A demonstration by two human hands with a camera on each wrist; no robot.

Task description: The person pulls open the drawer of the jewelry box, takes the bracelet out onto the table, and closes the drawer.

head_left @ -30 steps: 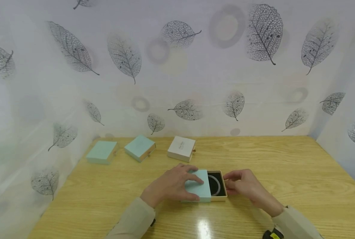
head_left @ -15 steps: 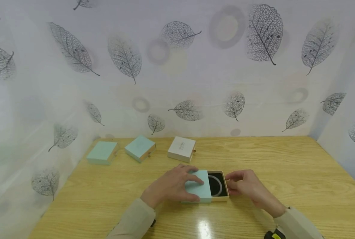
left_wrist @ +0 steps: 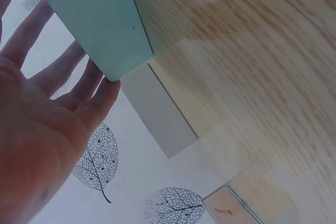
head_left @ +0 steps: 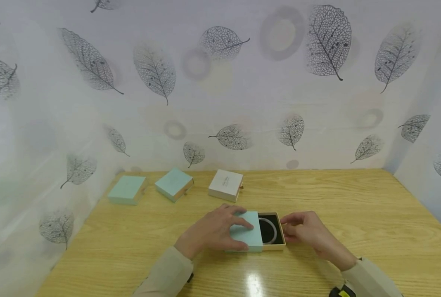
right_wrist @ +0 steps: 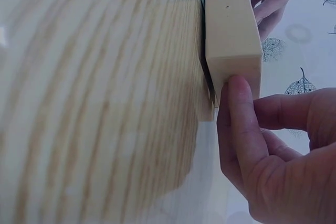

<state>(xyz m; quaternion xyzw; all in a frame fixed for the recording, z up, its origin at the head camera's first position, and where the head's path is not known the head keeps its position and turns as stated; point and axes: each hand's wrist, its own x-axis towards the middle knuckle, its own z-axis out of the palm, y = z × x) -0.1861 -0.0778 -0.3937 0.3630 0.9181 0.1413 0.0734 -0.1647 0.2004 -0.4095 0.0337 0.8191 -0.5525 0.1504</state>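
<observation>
A pale mint sliding jewelry box lies on the table with its drawer (head_left: 274,247) partly out to the right. In the drawer's black lining sits a pale ring-shaped bangle (head_left: 274,232), its left part hidden under the mint sleeve (head_left: 252,240). My left hand (head_left: 218,229) holds that sleeve from above, thumb along the near edge and fingers spread across the top and far side. At the drawer's right end, the bent fingers of my right hand (head_left: 305,232) grip. The right wrist view has its fingertips against the cream end face (right_wrist: 231,30); any pull tab there is hidden.
Behind, toward the table's back edge, stand two mint boxes, one at far left (head_left: 126,189) and one beside it (head_left: 174,184). A white box (head_left: 226,183) with small lettering is to their right. A leaf-print backdrop (head_left: 250,99) encloses the table (head_left: 354,214).
The drawer has slid slightly farther right out of the sleeve, showing more of the bangle. My right hand has moved right with it; my left hand stays on the sleeve.
</observation>
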